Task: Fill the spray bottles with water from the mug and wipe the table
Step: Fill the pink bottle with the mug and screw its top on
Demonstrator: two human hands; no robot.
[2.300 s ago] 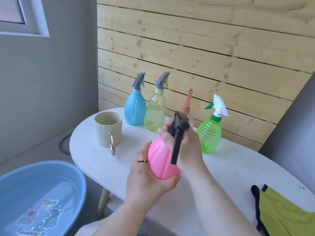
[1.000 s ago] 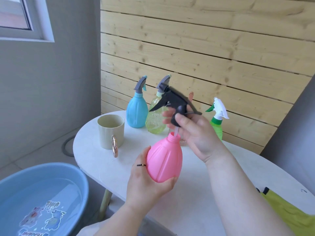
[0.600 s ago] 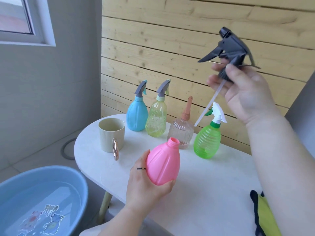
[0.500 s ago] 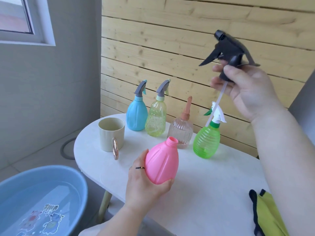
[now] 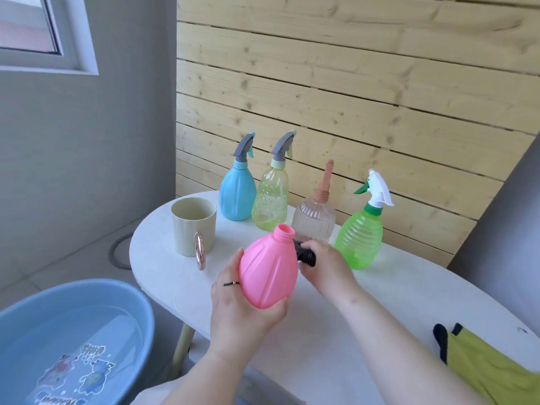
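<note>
Water fills the blue basin (image 5: 73,331) nearest us at lower left, off the edge of the white surface (image 5: 336,346), with cartoon stickers showing at its bottom. At lower right a yellow-green cloth (image 5: 491,366) with a black trim lies on the surface, partly cut off by the frame.

Just ahead we see our left hand (image 5: 242,311) cupping the pink bottle (image 5: 268,273) from below and from the left, the fingers (image 5: 280,306) curled under its base and the thumb up along its side; a dark ring sits on one finger. The bottle is lifted off the surface and tilted, its open threaded neck pointing up and away from us, with no cap on it. Right beside it, our right hand (image 5: 324,267) is down low by the surface, its fingers closed around the black spray head (image 5: 306,255), of which only a small part peeks out between the hand and the bottle. We cannot tell whether the spray head touches the surface.

Further left stands the pale mug (image 5: 193,226), upright, its shiny handle turned toward us; what it holds we cannot make out.

Along the back, against the wooden plank wall (image 5: 350,83), four more bottles stand in a row: a blue bottle (image 5: 237,197) and a clear yellow bottle (image 5: 270,204), both with grey triggers, a ribbed clear bottle (image 5: 314,223) with a tan nozzle, and a green bottle (image 5: 359,238) with a white trigger. All four are capped and upright. A window (image 5: 29,24) sits at upper left.
</note>
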